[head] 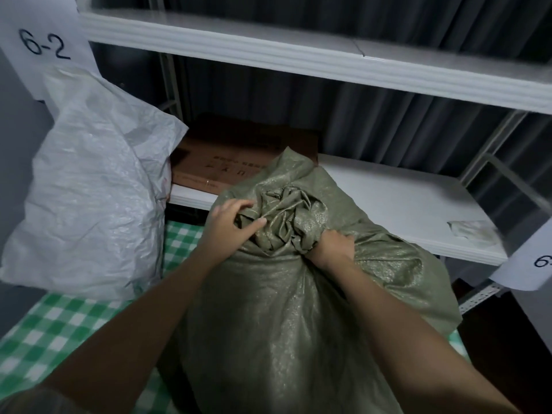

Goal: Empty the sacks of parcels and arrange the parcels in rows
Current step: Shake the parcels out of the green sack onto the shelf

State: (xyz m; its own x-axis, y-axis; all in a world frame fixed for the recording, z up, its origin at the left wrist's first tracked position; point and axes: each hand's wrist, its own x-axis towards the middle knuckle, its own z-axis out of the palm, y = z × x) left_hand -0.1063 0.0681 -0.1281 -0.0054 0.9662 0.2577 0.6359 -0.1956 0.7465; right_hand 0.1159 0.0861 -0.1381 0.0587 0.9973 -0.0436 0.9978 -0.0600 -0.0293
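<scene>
1. Shelving unit [313, 59]: white boards on a pale metal frame, two levels in view, with dark pleated curtain behind. The lower shelf [388, 201] runs behind the sacks.
2. Green sack [283, 309]: olive woven material, full and bulging, standing on the surface with its top leaning against the lower shelf edge. The mouth is gathered into a twisted knot [286, 210] at the top. No parcels are visible.
3. White sack [89, 180]: woven plastic, full, resting on the surface to the left of the green sack and leaning against the shelf end; a gap of cloth lies between the two.
4. Surface [53, 324]: covered in a green-and-white checked cloth.
5. Cardboard box [239, 156]: brown, flat, on the lower shelf behind both sacks; dark print on top, too dim to read.
6. Left hand [230, 222]: bare forearm reaching in from bottom left, fingers curled over the left side of the knot, thumb pressed into the fabric, gripping it.
7. Right hand [331, 246]: bare forearm from bottom right, fist closed tightly on bunched fabric just under the knot's right side.
8. Paper label [41, 43]: white sheet, top left, handwritten "6-2".
9. Second label [531, 264]: white, right edge, cut off; only "6" readable.
10. Crumpled scrap [472, 231]: pale, on the lower shelf's right end.
</scene>
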